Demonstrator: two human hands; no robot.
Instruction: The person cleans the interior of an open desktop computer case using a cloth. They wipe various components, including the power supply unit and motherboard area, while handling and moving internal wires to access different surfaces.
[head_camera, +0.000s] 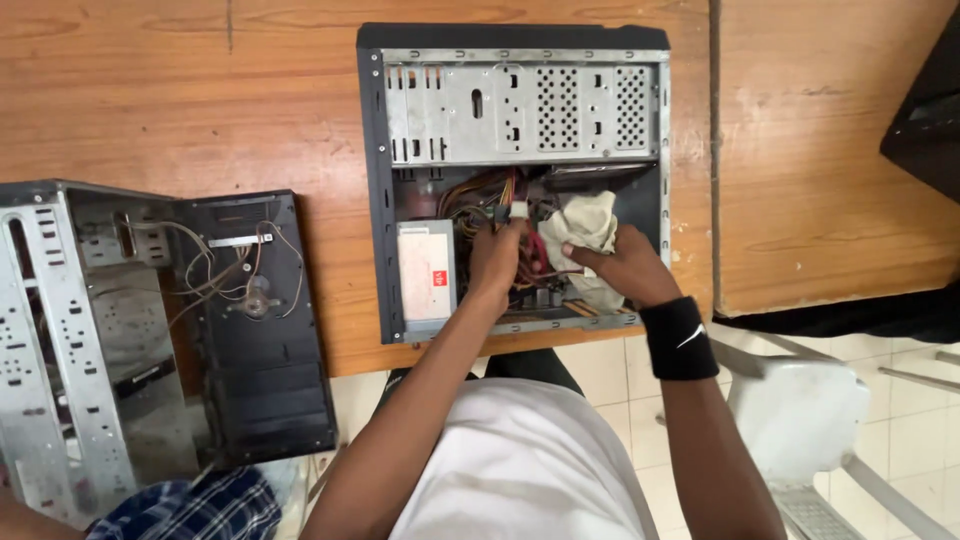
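Note:
An open computer case (512, 100) lies on its side on a wooden table (180, 90). Both my hands are inside its lower part. My left hand (497, 258) pinches a bundle of coloured cables (487, 197) with a white connector, next to the grey power supply box (427, 270). My right hand (625, 265), with a black wristband above it, presses a crumpled cream cloth (585, 222) against the inside of the case. What lies under the cloth is hidden.
A second opened case (150, 330) with loose wires lies at the left, overhanging the table edge. A white plastic chair (800, 410) stands at the right on a tiled floor. Checked fabric (200, 505) shows at the bottom left. A dark object (925, 130) sits at the right edge.

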